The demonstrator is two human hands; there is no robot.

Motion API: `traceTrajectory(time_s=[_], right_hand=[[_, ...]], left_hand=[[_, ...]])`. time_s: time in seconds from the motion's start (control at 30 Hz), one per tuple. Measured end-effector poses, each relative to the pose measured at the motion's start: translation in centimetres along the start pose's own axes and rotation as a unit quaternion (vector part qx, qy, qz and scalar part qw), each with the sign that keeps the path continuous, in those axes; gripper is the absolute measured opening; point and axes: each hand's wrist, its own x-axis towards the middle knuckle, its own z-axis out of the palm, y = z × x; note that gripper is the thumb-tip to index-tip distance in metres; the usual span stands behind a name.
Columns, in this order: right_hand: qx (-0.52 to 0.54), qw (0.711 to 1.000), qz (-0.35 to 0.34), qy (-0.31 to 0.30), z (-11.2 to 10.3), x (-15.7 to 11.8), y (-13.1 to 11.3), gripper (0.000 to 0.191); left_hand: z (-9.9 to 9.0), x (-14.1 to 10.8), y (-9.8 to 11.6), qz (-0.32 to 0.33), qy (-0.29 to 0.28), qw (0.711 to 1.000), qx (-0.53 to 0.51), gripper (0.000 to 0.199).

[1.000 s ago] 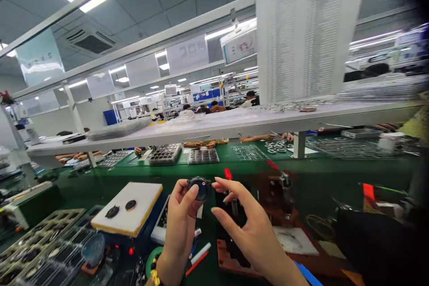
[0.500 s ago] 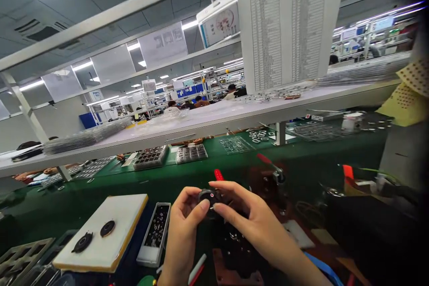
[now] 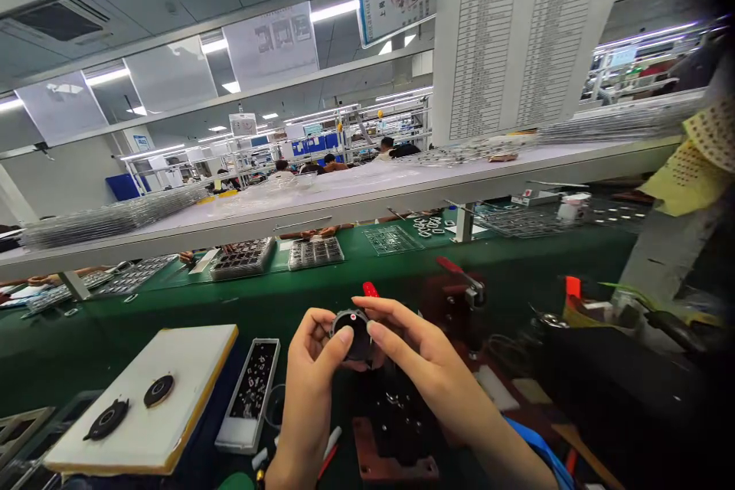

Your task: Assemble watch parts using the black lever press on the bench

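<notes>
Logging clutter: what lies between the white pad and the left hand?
In the head view, a narrow tray of small parts, with a clear round item beside it.

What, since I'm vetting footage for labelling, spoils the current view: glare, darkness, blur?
Head view: the long white ceiling lamp is blown out; the right edge sinks into black; the tall white printed sheet has unreadably small text; the round black part loses detail in shade, though the left hand looks fairly sharp.

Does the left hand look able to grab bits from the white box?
Probably yes: the open white box sits beside the left hand. But that hand holds the round black thing, so the right hand might need to hold it alone.
</notes>
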Motion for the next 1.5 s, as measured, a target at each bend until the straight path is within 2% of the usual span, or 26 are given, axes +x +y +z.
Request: traceTrajectory(time_s=[0.17, 0.43, 0.63, 0.87, 1.1, 1.33, 1.5], right_hand=[[-0.028, 0.999, -0.016, 0.01, 0.2, 0.0, 0.2, 0.046], [-0.04, 0.999, -0.022, 0.012, 0.0, -0.1, 0.1, 0.042], [-0.046, 0.999, -0.006, 0.015, 0.2, -0.1, 0.0, 0.038], [-0.028, 0.999, 0.018, -0.021, 0.3, -0.1, 0.0, 0.039], [-0.048, 0.998, 0.028, -0.019, 0.3, -0.1, 0.1, 0.039], [-0.054, 0.998, 0.007, -0.009, 0.3, 0.0, 0.4, 0.035], [-0.057, 0.998, 0.005, 0.003, 0.2, -0.1, 0.5, 0.036]], left_hand=[[0.3, -0.2, 0.5, -0.001, -0.003, 1.0, 0.002, 0.042], [-0.7, 0.2, 0.0, 0.023, -0.03, 0.999, 0.037, 0.04], [-0.4, -0.2, 0.3, 0.04, -0.01, 0.997, 0.058, 0.039], [-0.8, -0.2, 0.0, 0.027, -0.02, 0.998, 0.056, 0.044], [0.3, -1.1, 1.2, 0.024, 0.013, 0.996, 0.086, 0.042], [0.6, -1.5, 1.0, 0.086, 0.037, 0.981, 0.169, 0.031], [0.1, -1.3, 0.2, 0.138, 0.027, 0.964, 0.227, 0.022]])
